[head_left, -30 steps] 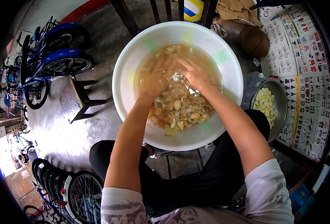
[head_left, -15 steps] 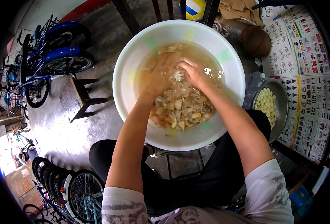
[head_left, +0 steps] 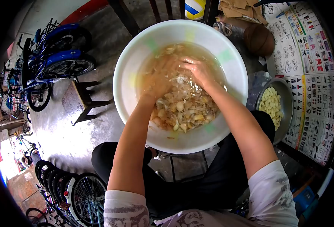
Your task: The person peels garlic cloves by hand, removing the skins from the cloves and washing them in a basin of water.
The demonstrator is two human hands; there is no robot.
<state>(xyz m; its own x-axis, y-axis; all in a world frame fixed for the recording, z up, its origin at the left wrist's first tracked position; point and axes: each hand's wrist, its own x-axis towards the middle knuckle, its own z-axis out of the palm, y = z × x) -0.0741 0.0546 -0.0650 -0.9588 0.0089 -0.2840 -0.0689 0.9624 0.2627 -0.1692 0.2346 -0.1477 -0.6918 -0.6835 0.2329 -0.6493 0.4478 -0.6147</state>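
A large white basin [head_left: 126,75] holds cloudy brownish water with garlic cloves and loose papery skins [head_left: 184,111] heaped toward its near side. My left hand [head_left: 156,84] is sunk in the water at the left, its fingers blurred by the murk. To the right, my right hand [head_left: 199,72] is partly above the surface. Its wet fingers point left and are apart, just over a pale clump of skins, with no clove visible in them. Whether the lower fingers touch the skins cannot be made out.
Peeled garlic cloves [head_left: 271,106] fill part of a metal bowl [head_left: 287,108] at the right, beside a clear plastic container [head_left: 254,85]. A small wooden stool [head_left: 78,101] stands left. Bicycles [head_left: 66,62], a basketball [head_left: 258,40] and a volleyball [head_left: 194,9] are around.
My right hand has shifted slightly right, its fingers spreading from a more curled pose over the clump of skins. My left hand stays underwater, nearly in place.
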